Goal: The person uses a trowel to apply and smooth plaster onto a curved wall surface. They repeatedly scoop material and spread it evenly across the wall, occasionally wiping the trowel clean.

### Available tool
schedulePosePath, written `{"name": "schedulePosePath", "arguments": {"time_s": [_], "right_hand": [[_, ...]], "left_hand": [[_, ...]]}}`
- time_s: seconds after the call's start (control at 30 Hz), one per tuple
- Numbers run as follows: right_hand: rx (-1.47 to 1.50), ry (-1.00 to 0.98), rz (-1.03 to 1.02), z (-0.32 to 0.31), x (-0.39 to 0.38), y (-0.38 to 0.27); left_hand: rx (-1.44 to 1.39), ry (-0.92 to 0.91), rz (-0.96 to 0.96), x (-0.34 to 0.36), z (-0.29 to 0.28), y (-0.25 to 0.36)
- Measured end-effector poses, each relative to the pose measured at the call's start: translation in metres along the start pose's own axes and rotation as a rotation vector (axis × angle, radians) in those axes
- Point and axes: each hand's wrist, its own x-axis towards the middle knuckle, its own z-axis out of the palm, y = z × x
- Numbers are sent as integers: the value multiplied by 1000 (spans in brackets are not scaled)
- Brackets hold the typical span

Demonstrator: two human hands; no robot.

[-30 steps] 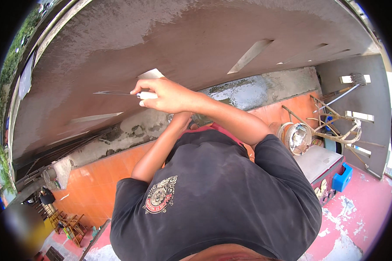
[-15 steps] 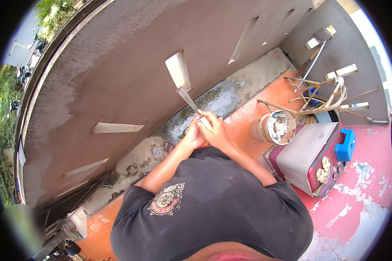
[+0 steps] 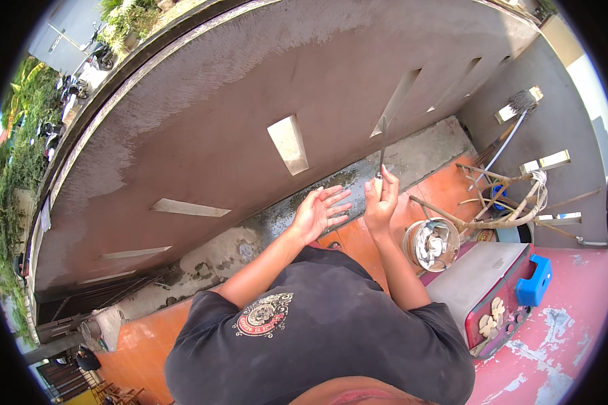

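My right hand (image 3: pixel 381 209) is closed round the pale handle of a scraper (image 3: pixel 383 148). Its long metal blade points up and away, seen nearly edge-on. To the left, my left hand (image 3: pixel 321 213) is open, palm turned up and fingers spread, holding nothing. A gap separates the two hands. Beyond them stands a brown-grey wall (image 3: pixel 223 115) with slanted slots; the blade overlaps it in view, and no contact can be made out.
Right of my right arm are a bucket (image 3: pixel 452 256) with whitish contents, a grey-topped cooler box (image 3: pixel 476 270) with pale gloves (image 3: pixel 491 320), and a blue stool (image 3: pixel 534 280). A wooden-legged frame (image 3: pixel 479 223) leans farther back, near a mop (image 3: pixel 522 102). Wet concrete (image 3: pixel 280 214) borders the wall.
My hands have come apart. The right hand moved right with the scraper, whose blade swung upright. The left hand let go and opened out, palm up. The view shifted slightly.
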Motion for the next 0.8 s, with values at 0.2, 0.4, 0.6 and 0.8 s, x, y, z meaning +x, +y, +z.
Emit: {"name": "schedulePosePath", "arguments": {"time_s": [0.2,0.4,0.6,0.8], "right_hand": [[-355,357,-493,90,-26,37],[-504,-29,-393,48,30,62],[-203,33,-264,66,67,44],[-269,-310,-349,43,108,61]], "left_hand": [[-213,-263,-165,47,-12,-8],[72,-97,26,41,0,15],[-364,-228,-133,69,-20,68],[-340,-304,0,151,3,29]]}}
